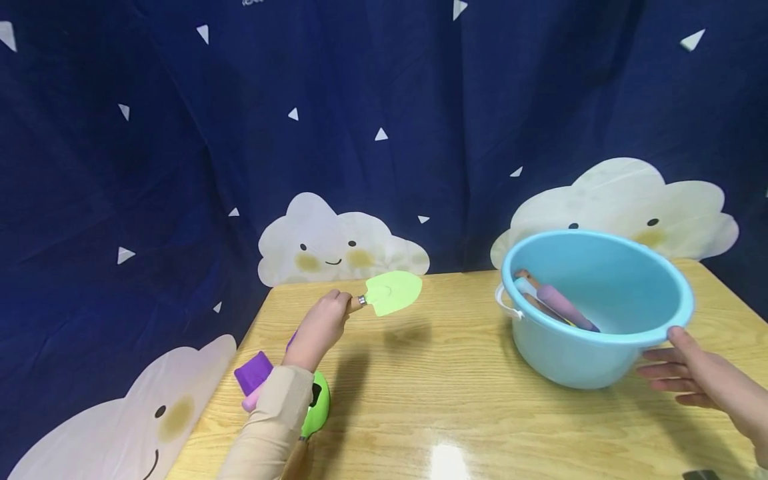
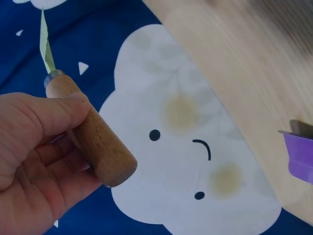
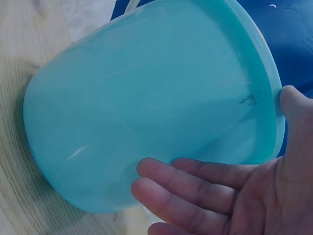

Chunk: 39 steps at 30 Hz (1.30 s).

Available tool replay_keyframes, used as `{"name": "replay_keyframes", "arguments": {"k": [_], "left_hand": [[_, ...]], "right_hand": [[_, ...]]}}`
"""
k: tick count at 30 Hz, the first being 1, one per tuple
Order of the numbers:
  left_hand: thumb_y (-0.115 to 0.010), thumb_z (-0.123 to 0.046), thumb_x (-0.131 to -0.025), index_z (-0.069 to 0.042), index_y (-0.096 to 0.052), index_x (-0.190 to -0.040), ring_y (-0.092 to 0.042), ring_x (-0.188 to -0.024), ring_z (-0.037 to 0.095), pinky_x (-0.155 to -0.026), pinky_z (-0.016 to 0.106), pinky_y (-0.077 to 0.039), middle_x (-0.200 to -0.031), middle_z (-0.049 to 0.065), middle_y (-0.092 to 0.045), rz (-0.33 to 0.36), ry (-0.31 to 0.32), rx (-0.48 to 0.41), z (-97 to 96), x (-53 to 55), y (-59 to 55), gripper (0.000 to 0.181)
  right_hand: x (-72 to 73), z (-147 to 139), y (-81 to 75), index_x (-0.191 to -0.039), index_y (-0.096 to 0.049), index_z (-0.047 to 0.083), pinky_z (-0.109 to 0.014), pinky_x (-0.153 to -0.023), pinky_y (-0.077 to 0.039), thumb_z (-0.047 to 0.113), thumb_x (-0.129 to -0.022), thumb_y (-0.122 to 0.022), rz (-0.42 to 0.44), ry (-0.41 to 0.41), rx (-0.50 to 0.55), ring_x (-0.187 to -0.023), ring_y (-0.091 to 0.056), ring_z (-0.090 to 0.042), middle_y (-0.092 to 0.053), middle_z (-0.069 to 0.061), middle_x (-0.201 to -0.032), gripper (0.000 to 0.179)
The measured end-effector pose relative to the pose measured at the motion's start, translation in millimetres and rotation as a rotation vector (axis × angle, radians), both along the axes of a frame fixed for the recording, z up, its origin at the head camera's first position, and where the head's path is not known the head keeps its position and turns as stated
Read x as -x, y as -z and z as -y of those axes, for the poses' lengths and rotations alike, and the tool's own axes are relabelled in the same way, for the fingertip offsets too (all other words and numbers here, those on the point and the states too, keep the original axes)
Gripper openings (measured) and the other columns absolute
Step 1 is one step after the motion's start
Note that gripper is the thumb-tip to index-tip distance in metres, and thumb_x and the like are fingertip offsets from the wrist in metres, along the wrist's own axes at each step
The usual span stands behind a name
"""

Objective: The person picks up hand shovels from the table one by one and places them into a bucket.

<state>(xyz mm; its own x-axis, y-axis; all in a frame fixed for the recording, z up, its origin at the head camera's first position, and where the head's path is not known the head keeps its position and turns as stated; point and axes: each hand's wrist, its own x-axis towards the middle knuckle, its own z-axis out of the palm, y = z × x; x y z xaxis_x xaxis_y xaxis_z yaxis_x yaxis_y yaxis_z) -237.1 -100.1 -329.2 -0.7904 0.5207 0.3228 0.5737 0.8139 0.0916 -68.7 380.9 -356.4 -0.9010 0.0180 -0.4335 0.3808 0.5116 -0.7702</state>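
Note:
My left hand (image 1: 321,330) grips the wooden handle (image 2: 105,139) of a hand trowel, holding it in the air over the table. Its pale green blade (image 1: 393,292) points right in the head view and appears edge-on in the left wrist view. At the right stands a light blue bucket (image 1: 570,360), its white bail handle (image 1: 509,303) hanging on the left side. My right hand (image 1: 696,370) has its thumb at the bucket's rim, with the fingers loosely extended beside the outer wall (image 3: 146,98). Inside the bucket lie tools, including one with a lilac handle (image 1: 564,305).
Under my left forearm lie a purple piece (image 1: 253,372) with a pink part and a bright green tool (image 1: 321,407) with a wooden handle, partly hidden. A dark blue curtain (image 1: 360,67) with clouds hangs behind the wooden table (image 1: 432,373). A dark object (image 1: 701,475) shows at bottom right.

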Motion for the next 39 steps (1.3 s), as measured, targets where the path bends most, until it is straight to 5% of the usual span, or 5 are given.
{"name": "replay_keyframes", "arguments": {"k": [22, 39], "left_hand": [[-0.065, 0.003, -0.077, 0.002, -0.059, -0.095, -0.057, -0.076, 0.022, -0.071, 0.031, -0.049, -0.081, 0.008, -0.054, 0.077, 0.047, 0.022, -31.1, -6.7, -15.7, 0.019], [-0.065, 0.001, -0.077, 0.0, -0.058, -0.092, -0.056, -0.074, 0.02, -0.068, 0.029, -0.048, -0.081, 0.006, -0.054, 0.016, 0.132, 0.055, -56.7, -4.5, -31.5, 0.016]], "right_hand": [[0.4, -3, 3.3, -0.121, -0.029, -0.025, -0.047, -0.071, -0.048, 0.054, -0.089, 0.007, -0.024, 0.005, 0.015, -0.092, -0.059, -0.037, -0.057, -0.029, -0.105, 0.092], [0.2, -3, 3.4, -0.122, -0.03, -0.024, -0.047, -0.072, -0.047, 0.054, -0.089, 0.007, -0.02, 0.004, 0.018, -0.092, -0.058, -0.038, -0.056, -0.031, -0.106, 0.092]]}}
